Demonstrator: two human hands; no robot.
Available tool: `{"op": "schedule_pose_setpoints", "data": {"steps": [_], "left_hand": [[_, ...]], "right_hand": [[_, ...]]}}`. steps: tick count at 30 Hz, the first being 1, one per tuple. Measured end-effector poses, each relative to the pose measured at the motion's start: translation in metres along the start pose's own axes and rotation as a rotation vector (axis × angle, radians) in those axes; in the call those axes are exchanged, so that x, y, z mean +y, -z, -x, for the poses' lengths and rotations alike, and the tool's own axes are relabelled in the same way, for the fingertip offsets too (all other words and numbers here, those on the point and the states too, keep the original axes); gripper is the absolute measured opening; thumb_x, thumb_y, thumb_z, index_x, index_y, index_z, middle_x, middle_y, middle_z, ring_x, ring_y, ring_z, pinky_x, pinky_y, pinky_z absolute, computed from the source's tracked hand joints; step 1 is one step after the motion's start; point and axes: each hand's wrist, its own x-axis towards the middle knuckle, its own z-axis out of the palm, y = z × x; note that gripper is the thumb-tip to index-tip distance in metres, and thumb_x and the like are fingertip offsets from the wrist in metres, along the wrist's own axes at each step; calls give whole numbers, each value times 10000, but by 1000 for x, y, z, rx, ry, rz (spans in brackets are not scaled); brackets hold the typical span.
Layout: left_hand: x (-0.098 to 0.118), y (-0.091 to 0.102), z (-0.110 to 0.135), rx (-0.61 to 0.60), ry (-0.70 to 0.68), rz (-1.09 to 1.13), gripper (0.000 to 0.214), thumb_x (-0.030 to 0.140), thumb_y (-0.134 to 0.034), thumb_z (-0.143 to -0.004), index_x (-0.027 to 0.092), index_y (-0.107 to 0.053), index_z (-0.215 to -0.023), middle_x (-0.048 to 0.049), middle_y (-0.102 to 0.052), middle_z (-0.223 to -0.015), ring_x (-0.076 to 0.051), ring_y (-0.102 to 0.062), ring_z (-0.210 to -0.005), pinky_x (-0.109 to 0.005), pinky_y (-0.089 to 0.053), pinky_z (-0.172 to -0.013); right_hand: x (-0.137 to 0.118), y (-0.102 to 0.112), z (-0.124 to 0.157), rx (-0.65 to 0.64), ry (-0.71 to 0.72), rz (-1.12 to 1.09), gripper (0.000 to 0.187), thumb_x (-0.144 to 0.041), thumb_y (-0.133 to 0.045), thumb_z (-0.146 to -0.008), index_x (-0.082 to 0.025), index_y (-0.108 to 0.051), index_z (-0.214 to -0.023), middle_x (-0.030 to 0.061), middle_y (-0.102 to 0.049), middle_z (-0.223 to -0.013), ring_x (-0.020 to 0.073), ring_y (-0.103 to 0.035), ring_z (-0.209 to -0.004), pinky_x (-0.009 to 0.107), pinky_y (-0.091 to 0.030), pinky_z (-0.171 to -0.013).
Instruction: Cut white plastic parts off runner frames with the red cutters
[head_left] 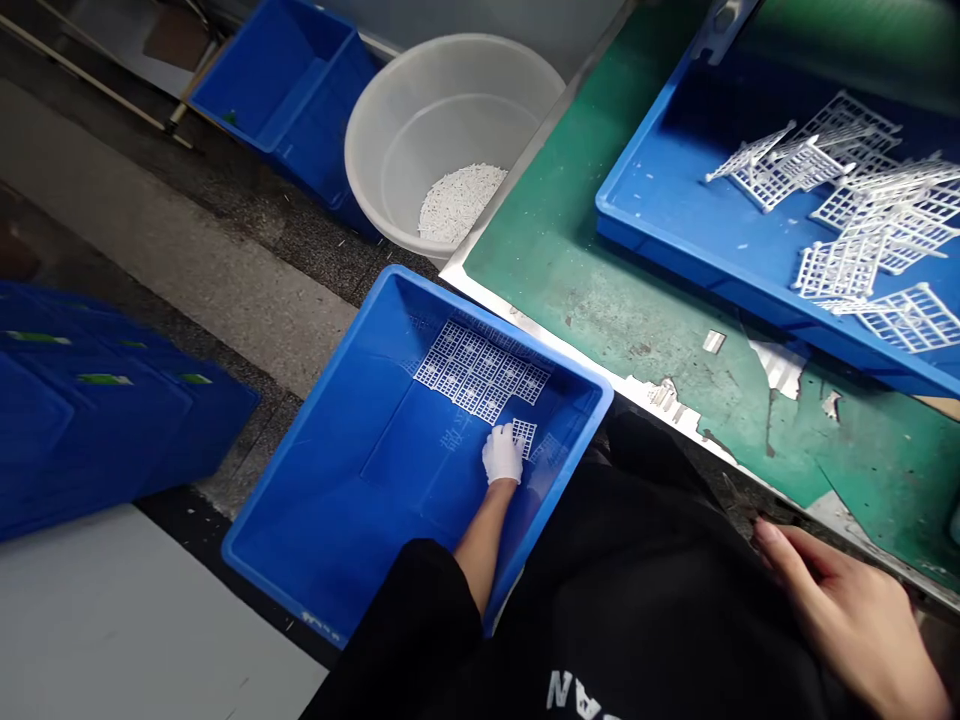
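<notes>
My left hand (502, 455), in a white glove, reaches down into a blue plastic bin (315, 500). Its fingers are closed at the edge of a small white plastic grid (524, 436). Just beyond it, several similar white grids (480, 368) lie flat, side by side, in a block on the bin's floor. Bare and away from the bin, my right hand (855, 610) hangs beside the bench edge at the lower right. Its thumb and a finger are stretched out, the other fingers are partly hidden, and I see nothing in it.
A green bench (570, 270) with a worn edge stands on the right. On it, a blue tray (675, 230) holds a loose heap of white grids (870, 210). Behind the bin are a round tub (397, 130) with white bits and another blue bin (277, 80). Blue bins (97, 410) stand left.
</notes>
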Motion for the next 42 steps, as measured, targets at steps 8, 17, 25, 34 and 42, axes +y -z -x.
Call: {"op": "schedule_pose_setpoints", "data": {"steps": [8, 17, 25, 34, 42], "left_hand": [[7, -2, 7, -24, -52, -71, 372, 457, -614, -898, 232, -618, -1194, -112, -581, -1157, -256, -589, -1018, -354, -470, -860], [17, 3, -15, 25, -119, -92, 391, 337, -588, -904, 146, -582, -1245, -153, -576, -1229, -283, -571, -1127, -372, -465, -938], [31, 3, -25, 61, -91, -68, 484, 467, -665, -845, 167, -585, -1216, -145, -594, -1236, -287, -598, -1113, -369, -493, -907], [36, 12, -42, 146, -90, -66, 464, 378, -644, -862, 134, -576, -1252, -164, -605, -1246, -291, -579, -1158, -391, -454, -967], [8, 11, -16, 160, -98, -95, 309, 385, -589, -924, 203, -657, -1164, -108, -663, -1112, -274, -614, -1066, -402, -461, -937]], "right_hand": [[13, 4, -7, 15, 4, -45, 672, -863, -434, -768, -291, -761, -897, 41, -729, -829, 348, -675, -843, 453, -498, -741], [19, 1, -5, -1, -15, -51, 682, -860, -407, -784, -285, -759, -892, 50, -731, -861, 342, -672, -861, 450, -489, -768], [23, -1, -6, -31, -73, -55, 687, -878, -403, -778, -300, -747, -920, 15, -719, -842, 314, -657, -878, 411, -457, -780], [23, -2, -9, -48, -109, -59, 721, -909, -388, -746, -306, -747, -912, 13, -712, -821, 316, -648, -863, 408, -442, -775], [20, -1, -14, -51, -129, -74, 728, -910, -397, -726, -297, -753, -896, 27, -721, -825, 328, -654, -847, 421, -448, -763]]}}
